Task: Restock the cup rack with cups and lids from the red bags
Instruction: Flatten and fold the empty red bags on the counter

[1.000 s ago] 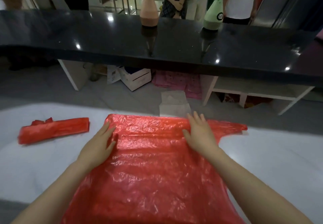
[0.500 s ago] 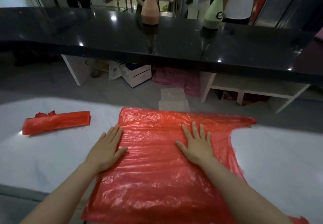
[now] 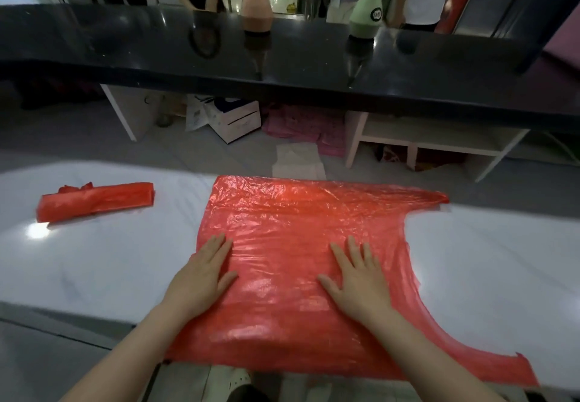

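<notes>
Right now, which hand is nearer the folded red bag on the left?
Left. The left hand presses the flat bag's left edge, right of the folded bag; the right hand lies farther right.

I stand at a white table (image 3: 94, 263) with a bright spot of light on its left. Beyond it a gray floor (image 3: 78, 141) runs under a long, glossy black counter (image 3: 314, 56) on white legs. A white cardboard box (image 3: 238, 119) sits beneath, beside pink cloth (image 3: 301, 122), near a white shelf (image 3: 439, 141).
</notes>
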The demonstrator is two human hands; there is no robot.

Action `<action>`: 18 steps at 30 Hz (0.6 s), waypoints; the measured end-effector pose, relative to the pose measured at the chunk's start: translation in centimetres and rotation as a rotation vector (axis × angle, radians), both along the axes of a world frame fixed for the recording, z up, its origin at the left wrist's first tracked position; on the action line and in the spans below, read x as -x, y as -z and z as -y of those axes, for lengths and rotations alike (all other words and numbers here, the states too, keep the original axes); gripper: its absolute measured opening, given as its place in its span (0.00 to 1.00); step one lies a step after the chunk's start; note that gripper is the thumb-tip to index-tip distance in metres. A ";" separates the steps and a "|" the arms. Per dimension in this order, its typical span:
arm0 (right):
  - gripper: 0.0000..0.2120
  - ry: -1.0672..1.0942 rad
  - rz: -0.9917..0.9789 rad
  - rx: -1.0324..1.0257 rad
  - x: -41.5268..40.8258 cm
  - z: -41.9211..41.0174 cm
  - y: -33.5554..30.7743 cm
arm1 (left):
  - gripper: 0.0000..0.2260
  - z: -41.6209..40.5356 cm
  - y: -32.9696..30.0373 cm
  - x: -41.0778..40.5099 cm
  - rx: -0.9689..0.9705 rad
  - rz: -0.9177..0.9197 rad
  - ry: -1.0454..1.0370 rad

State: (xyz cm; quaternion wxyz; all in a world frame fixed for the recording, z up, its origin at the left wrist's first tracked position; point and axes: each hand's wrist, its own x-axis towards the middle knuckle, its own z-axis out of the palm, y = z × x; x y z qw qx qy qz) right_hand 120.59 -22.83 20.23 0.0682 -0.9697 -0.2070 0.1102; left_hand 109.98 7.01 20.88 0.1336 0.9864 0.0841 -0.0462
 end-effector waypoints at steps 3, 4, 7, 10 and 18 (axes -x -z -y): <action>0.38 -0.025 0.020 0.027 0.2 1.5 0.6 | 0.44 -0.1 0.7 0.0 -0.107 -0.058 0.071; 0.38 -0.029 0.021 0.024 0.2 1.7 0.6 | 0.44 -0.3 0.9 -0.1 -0.111 -0.059 0.072; 0.39 -0.023 0.022 0.019 -0.1 2.0 0.7 | 0.41 -0.9 1.0 0.2 -0.141 -0.068 0.036; 0.39 -0.011 0.026 0.026 -0.4 2.8 0.6 | 0.40 -1.6 1.1 1.2 -0.164 -0.093 -0.030; 0.36 -0.024 0.077 0.009 -0.5 4.7 -0.9 | 0.31 0.5 -0.5 4.1 -0.119 -0.047 -0.165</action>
